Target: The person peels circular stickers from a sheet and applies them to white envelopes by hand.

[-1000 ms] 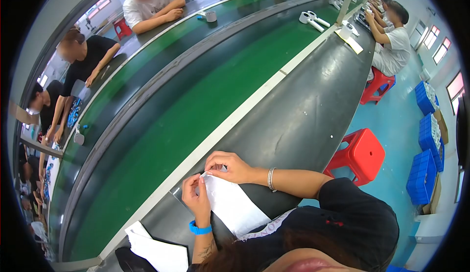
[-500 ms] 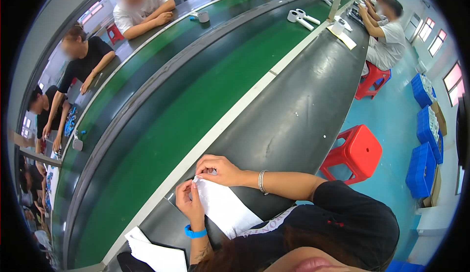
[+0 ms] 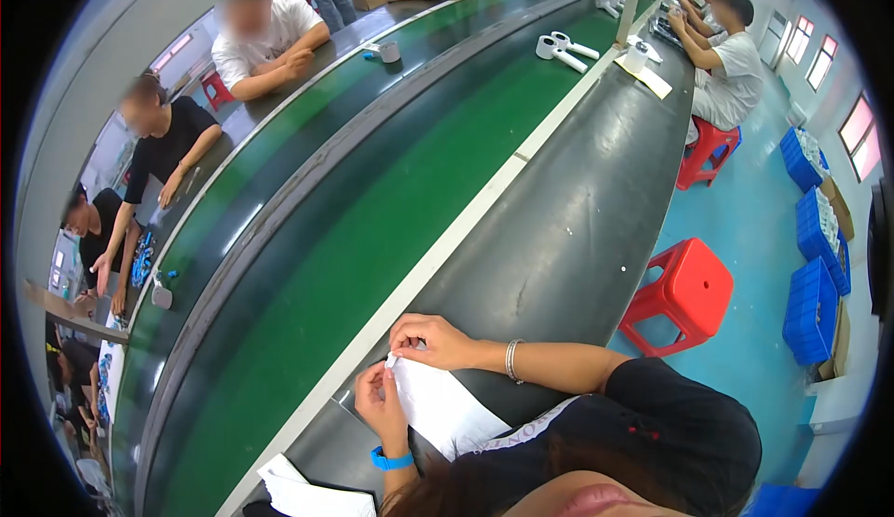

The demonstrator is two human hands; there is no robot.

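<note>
A white sheet of paper (image 3: 445,407) lies at the dark table's near edge, its far corner between my two hands. My left hand (image 3: 380,403), with a blue band at the wrist, pinches that corner, which looks rolled or folded small. Close beside it, my right hand (image 3: 433,341), a silver bangle on its wrist, has its fingers closed on the same corner. More white paper (image 3: 312,493) rests on the table to the left of my left forearm.
Beyond the pale rail (image 3: 438,254) runs a green conveyor (image 3: 372,228) carrying white handled parts (image 3: 563,52). A red stool (image 3: 691,292) and blue crates (image 3: 810,310) stand at the right. Co-workers sit across the belt and farther along the table (image 3: 596,172).
The view has shifted a little. Both hands keep hold of the paper's corner. Across the belt, a co-worker in black has turned a hand outward, and one in white has raised a hand slightly.
</note>
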